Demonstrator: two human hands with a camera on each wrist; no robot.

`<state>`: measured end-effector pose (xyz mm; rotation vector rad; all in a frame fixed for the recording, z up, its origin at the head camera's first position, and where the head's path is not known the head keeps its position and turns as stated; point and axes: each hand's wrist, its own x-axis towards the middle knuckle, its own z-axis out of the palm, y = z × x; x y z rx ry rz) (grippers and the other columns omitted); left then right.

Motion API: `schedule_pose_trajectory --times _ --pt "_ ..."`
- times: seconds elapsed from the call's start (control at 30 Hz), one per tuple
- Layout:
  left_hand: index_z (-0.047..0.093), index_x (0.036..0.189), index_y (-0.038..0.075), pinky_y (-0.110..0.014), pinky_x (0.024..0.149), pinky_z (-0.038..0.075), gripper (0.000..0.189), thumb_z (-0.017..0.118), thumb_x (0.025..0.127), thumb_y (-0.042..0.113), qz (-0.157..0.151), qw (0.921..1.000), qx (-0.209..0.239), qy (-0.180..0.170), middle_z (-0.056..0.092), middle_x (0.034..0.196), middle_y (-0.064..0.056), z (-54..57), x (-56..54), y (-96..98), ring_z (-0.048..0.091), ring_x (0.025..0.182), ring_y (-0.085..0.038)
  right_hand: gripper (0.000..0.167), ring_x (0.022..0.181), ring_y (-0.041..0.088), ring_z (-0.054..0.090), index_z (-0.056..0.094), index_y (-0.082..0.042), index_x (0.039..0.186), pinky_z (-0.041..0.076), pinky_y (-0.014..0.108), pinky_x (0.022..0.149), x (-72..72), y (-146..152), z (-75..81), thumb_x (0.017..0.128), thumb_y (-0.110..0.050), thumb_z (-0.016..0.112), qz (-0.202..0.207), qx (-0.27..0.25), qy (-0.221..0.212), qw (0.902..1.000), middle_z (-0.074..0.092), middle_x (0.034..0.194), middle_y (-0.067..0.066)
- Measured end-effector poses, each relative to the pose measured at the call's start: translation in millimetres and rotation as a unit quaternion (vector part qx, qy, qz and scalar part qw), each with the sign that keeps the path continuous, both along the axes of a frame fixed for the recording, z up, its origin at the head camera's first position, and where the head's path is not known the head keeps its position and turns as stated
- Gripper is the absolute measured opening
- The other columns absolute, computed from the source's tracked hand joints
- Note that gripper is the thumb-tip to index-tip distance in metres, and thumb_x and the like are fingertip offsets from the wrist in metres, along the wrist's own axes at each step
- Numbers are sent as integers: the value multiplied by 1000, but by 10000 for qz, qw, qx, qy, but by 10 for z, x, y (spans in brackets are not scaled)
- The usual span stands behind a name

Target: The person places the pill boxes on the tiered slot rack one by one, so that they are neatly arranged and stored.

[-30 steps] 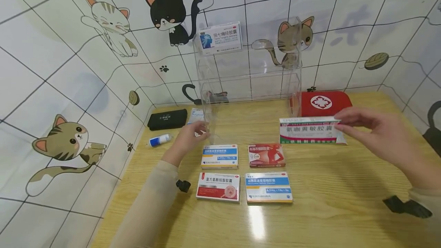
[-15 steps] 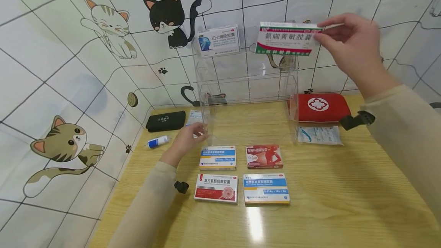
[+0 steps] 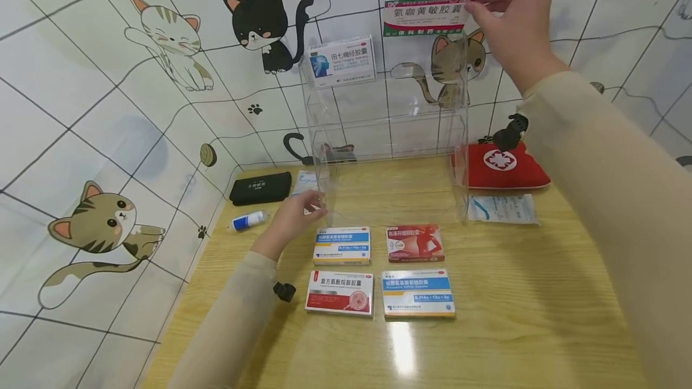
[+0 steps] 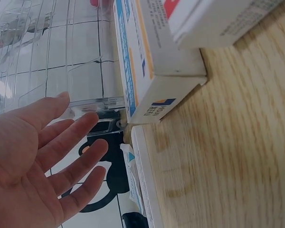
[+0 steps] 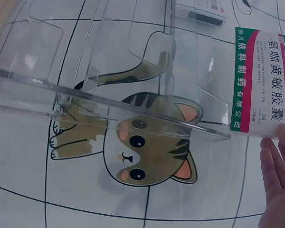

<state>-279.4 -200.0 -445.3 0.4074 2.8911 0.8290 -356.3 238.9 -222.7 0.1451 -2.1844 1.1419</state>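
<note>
Up at the top of the head view, my right hand (image 3: 516, 23) pinches a white, green and magenta medicine box (image 3: 424, 17) by its right end. The box is above the upper right of a clear acrylic display rack (image 3: 389, 152); in the right wrist view the box (image 5: 259, 80) is beyond the rack's edge. Another medicine box (image 3: 342, 63) leans on the rack's top tier at the left. My left hand (image 4: 42, 161), fingers spread and fairly straight, is at the rack's lower left side, its thumb at the clear edge; whether it grips cannot be told.
Before the rack lie two blue-and-white medicine boxes (image 3: 342, 246) (image 3: 418, 294), a red box (image 3: 415, 243) and a red-and-white box (image 3: 339, 293). A black pouch (image 3: 261, 188) and blue-and-white tube (image 3: 248, 221) lie left; a red first-aid pouch (image 3: 505, 167) and white packet (image 3: 501, 209) right.
My right hand has lifted the green and magenta medicine box from beside the red pouch up and leftward, above the rack's top. My left hand has stayed by the rack's left side.
</note>
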Motion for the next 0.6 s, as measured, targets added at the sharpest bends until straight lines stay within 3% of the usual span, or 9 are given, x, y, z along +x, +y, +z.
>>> schedule_pose_trajectory --times 0.33,0.6 --pt "60 142 13 -48 95 56 45 70 101 29 -55 10000 -12 -68 74 121 -3 20 -34 16 70 109 -24 32 119 9 62 68 -25 133 47 20 107 -132 -101 -164 103 -35 62 50 229 -666 9975 60 142 -4" --pt "60 143 11 -49 96 56 47 70 100 29 -97 9999 20 -41 74 121 -5 7 -26 7 71 108 -25 37 110 7 59 68 -12 131 47 22 101 -220 -83 -251 104 -35 60 121 1107 -598 9920 66 134 4"
